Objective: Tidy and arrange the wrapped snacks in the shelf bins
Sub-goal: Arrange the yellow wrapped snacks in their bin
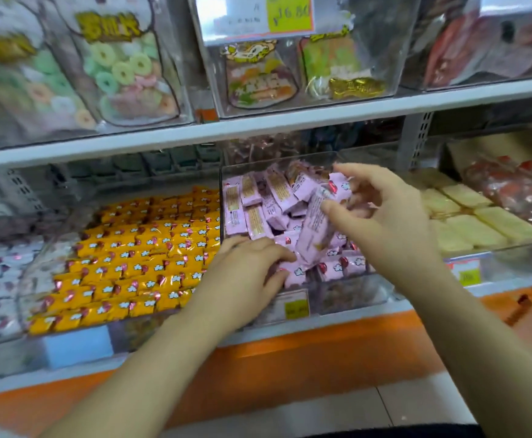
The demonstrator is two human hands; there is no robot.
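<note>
- White shelf (pixel 290 121) across the whole width, with clear bins side by side on the lower level.
- Above, bags of sweets (pixel 125 67) standing upright in clear boxes, blurred.
- Left of centre, orange snacks (pixel 125 263) laid flat in neat rows.
- In the middle, a clear bin (pixel 353 292) of pink snacks (pixel 258 200), loosely heaped: some on end at the back, some flat at the front.
- To the right, pale yellow packets (pixel 467 216) in rows.
- Right hand (pixel 391 222) over the pink heap, thumb and fingers (pixel 356 173) pinching one long pink packet (pixel 313 235), tilted on end.
- Left hand (pixel 249 267) at the front of the same bin, fingers released and nearly straight, resting on the front pink snacks.
- Yellow price tag (pixel 296 308) on the bin's front wall, print unreadable.
</note>
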